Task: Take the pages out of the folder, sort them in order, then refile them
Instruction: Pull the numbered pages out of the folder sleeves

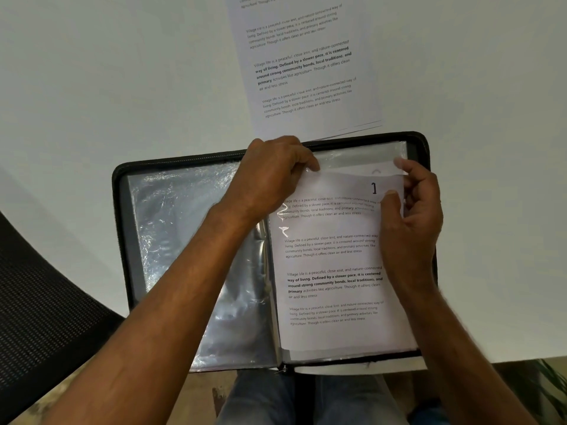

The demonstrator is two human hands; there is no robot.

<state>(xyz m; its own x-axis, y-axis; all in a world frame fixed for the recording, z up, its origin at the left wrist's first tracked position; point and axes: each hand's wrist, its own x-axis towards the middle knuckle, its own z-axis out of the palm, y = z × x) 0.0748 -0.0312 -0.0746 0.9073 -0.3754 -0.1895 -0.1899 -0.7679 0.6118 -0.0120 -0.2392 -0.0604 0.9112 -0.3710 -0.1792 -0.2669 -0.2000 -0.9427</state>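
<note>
The left hand (273, 170) is pinching the top edge of the sleeve (352, 157) open, while the right hand (411, 216) is pinching the corner of page 1 (331, 262), seemingly feeding it in so it sits first. The folder (122, 191) is lying open at the table (92, 87) edge, with the stack (306, 72) just beyond it. The stack's top is running out of view, and glare is hiding whether the left sleeves hold anything.
</note>
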